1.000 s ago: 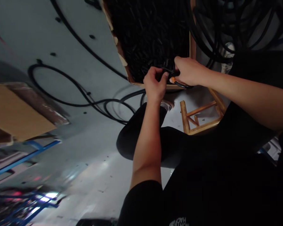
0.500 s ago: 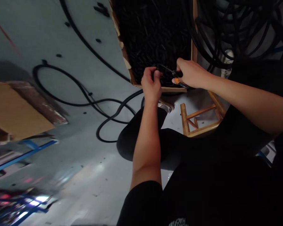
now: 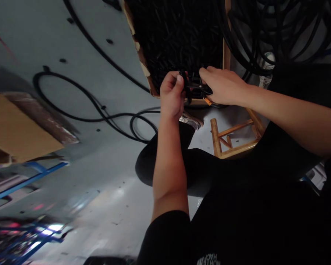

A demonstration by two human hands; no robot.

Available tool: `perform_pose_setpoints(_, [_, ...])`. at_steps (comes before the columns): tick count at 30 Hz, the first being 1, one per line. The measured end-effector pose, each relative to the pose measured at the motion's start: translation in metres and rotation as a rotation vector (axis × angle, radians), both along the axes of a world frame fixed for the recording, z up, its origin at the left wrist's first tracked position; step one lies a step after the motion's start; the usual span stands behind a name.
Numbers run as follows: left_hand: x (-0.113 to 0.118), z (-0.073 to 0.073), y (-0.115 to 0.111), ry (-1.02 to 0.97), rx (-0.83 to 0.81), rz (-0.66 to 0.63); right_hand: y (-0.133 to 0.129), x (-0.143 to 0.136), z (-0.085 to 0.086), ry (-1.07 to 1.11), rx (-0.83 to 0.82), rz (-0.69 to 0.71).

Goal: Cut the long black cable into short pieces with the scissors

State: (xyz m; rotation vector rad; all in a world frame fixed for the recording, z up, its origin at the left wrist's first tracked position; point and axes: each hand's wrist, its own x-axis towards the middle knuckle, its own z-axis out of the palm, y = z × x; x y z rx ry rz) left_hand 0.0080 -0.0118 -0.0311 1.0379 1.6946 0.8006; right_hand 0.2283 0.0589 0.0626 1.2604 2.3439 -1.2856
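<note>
My left hand (image 3: pixel 173 92) pinches a black hose (image 3: pixel 188 94) above the near edge of a cardboard box (image 3: pixel 143 60). Scissors (image 3: pixel 195 87) with dark handles and an orange part are gripped in my right hand (image 3: pixel 216 85), just to the right. Their blades point left and reach the hose beside my left fingertips. Many short black pieces (image 3: pixel 179 40) fill the box beneath both hands. Whether the blades are parted is too dark to tell.
Black hose (image 3: pixel 99 119) lies looped on the floor at left, and more coils (image 3: pixel 281 29) are at upper right. A wooden stool (image 3: pixel 237 150) stands below my right forearm. Further left are a cardboard carton (image 3: pixel 24 129) and a blue metal frame (image 3: pixel 41 176).
The black hose now stands up in my left hand, with the scissor blades against it. The hose loop near my knee has shifted. The view has moved slightly.
</note>
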Motion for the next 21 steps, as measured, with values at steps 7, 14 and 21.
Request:
perform_pose_setpoints(7, [0.0,0.0,0.0,0.096,0.011,0.002,0.005,0.001,0.002,0.004,-0.054,-0.085])
perform_pose_setpoints(14, [-0.005,-0.016,-0.009,0.081,0.08,-0.191,0.008,0.004,-0.013,0.031,-0.13,-0.17])
perform_pose_setpoints(21, [0.005,-0.015,-0.009,0.153,0.11,-0.208,0.006,0.003,-0.02,0.048,-0.156,-0.225])
